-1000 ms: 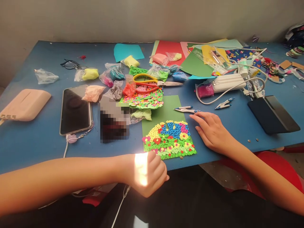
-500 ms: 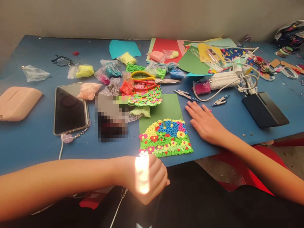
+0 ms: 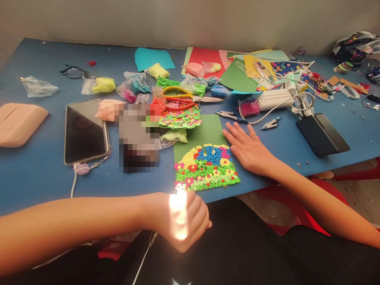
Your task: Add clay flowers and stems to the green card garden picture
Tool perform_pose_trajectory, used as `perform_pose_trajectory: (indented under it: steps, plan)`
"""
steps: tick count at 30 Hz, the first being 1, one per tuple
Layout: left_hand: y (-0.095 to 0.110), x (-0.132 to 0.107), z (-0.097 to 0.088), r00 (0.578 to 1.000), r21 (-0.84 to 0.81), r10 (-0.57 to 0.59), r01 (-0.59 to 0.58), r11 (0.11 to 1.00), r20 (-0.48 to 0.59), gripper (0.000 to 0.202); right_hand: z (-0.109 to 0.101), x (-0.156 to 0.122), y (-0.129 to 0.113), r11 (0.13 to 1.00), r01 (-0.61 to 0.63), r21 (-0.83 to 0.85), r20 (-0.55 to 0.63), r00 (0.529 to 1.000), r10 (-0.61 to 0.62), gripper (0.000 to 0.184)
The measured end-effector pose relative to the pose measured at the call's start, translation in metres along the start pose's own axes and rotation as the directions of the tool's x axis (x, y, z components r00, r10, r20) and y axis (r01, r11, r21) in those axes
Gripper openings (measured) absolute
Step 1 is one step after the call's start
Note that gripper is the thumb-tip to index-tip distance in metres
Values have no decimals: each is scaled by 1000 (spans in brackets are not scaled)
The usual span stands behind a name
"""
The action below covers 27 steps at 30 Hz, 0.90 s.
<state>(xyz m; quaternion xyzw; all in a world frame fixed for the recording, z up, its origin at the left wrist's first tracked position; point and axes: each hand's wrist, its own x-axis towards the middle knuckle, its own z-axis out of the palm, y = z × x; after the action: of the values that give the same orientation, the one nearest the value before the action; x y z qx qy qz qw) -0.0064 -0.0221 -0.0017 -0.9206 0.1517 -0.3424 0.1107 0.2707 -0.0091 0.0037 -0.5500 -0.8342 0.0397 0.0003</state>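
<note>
While sunlight falls across your left hand (image 3: 184,219), a pink case (image 3: 22,124) sits by the left edge of the counter (image 3: 127,184), with a phone (image 3: 86,132) lying near it. Your left fingers are curled into a fist at the front edge; you cannot tell whether they hold anything. Scissors (image 3: 198,99) lie farther back. Just beyond your fist is a green card (image 3: 204,128), flat at the front edge, its near part covered by a raised flower pattern (image 3: 212,168). Beside the card's right side, your right hand (image 3: 247,150) is palm down on the counter, fingers slightly spread and grasping nothing. A white-and-blue compass (image 3: 271,123) lies farther right, then a dark folder (image 3: 323,132) towards the counter's right end.
</note>
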Motion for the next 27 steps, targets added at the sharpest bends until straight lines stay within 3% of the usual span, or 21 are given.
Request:
perform_pose_trajectory:
  steps: [2, 6, 9, 13, 17, 20, 23, 27]
  plan:
    - [0, 0, 0, 1000, -5, 2, -2, 1000, 2, 23, 0, 1, 2, 992, -125, -11, -39, 991, 125, 57]
    - [0, 1, 1, 1000, 4, 8, -8, 1000, 9, 23, 0, 3, 1, 999, 51, 12, 42, 998, -51, 53]
    - [-1, 2, 1, 1000, 21, 14, -15, 1000, 12, 24, 0, 4, 0, 995, -99, -13, -43, 994, 98, 56]
    - [-2, 4, -2, 1000, 17, 11, -11, 1000, 21, 24, 0, 7, 6, 999, 41, -6, 36, 999, -41, 55]
    - [-1, 4, -3, 1000, 19, 0, -1, 1000, 27, 23, -3, 13, 21, 994, -107, -8, -37, 994, 107, 58]
    - [-1, 2, -3, 1000, 26, 2, -2, 1000, 9, 24, -11, 15, 32, 991, -98, 95, -66, 992, 105, 58]
    - [-1, 0, -3, 999, 22, 5, -6, 1000, 32, 23, -26, 10, 45, 948, -79, 309, -195, 970, 144, 59]
    - [-1, -3, -3, 997, -16, 10, -9, 1000, 80, 19, -46, -5, 61, 925, -97, 366, -424, 868, 259, 52]
